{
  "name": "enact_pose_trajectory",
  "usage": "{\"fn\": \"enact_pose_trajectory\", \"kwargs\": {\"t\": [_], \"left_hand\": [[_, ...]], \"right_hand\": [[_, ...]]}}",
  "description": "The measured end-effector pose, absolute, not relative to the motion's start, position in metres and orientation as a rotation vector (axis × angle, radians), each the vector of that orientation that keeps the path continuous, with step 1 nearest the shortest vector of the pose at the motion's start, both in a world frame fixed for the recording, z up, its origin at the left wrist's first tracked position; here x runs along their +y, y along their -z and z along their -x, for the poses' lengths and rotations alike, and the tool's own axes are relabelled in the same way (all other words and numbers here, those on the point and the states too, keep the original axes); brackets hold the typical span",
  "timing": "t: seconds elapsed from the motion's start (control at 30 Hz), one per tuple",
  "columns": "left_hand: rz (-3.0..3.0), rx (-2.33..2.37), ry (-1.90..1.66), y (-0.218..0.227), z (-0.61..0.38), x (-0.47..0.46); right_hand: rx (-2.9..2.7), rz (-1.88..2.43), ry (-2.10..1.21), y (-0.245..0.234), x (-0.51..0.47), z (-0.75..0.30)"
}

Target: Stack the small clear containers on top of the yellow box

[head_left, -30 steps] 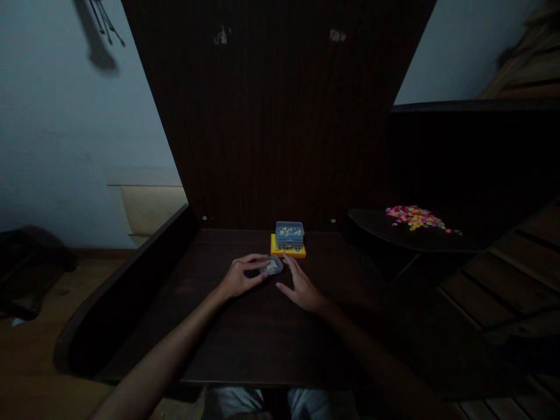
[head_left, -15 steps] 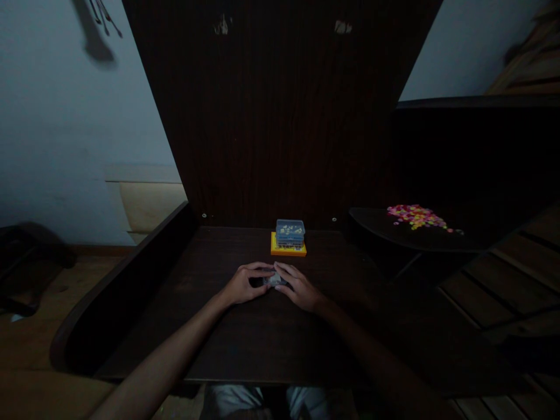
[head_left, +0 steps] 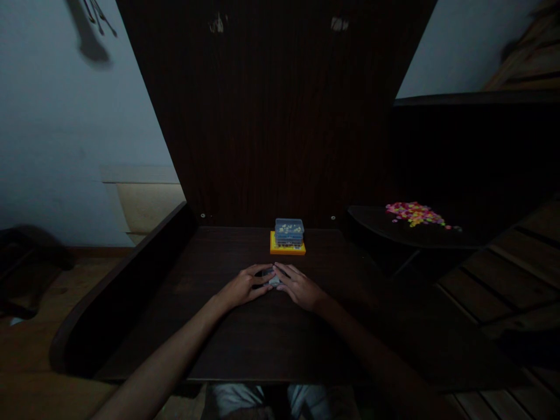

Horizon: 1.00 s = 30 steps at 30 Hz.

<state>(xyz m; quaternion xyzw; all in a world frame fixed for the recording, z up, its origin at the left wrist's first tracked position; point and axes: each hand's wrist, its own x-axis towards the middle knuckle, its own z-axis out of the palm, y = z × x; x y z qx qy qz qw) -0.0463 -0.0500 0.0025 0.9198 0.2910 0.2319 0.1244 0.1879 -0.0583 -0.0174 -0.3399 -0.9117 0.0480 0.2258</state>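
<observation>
Small clear case (head_left: 274,280) sits on the dark table (head_left: 262,344), just in front of the orange box (head_left: 287,249), almost fully covered by both hands. Left hand (head_left: 240,288) clamps it from the left, fingers curled over its top; right hand (head_left: 300,286) closes on it from the right, fingertips meeting the left's over the case. Only a pale sliver shows between them. A second ago the right hand lay flat and open beside the case, most of the case visible; now both grip it. Blue-clear stacked case (head_left: 289,231) rests on the orange box, holding pale bits. Contents of the held case: cannot tell.
</observation>
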Motion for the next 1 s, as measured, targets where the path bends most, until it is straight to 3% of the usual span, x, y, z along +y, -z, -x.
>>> {"fn": "enact_pose_trajectory", "kwargs": {"t": [0.53,0.73,1.0], "left_hand": [[-2.670,0.823,-0.716,-0.002,0.046,-0.050],[-2.600,0.853,-0.766,-0.003,0.041,-0.051],[-2.456,1.122,-0.953,-0.002,0.034,-0.046]], "right_hand": [[-2.484,0.927,-0.176,0.013,-0.062,-0.185],[-2.438,0.941,-0.367,0.010,-0.061,-0.190],[-2.247,0.950,-0.449,-0.031,-0.049,-0.213]]}}
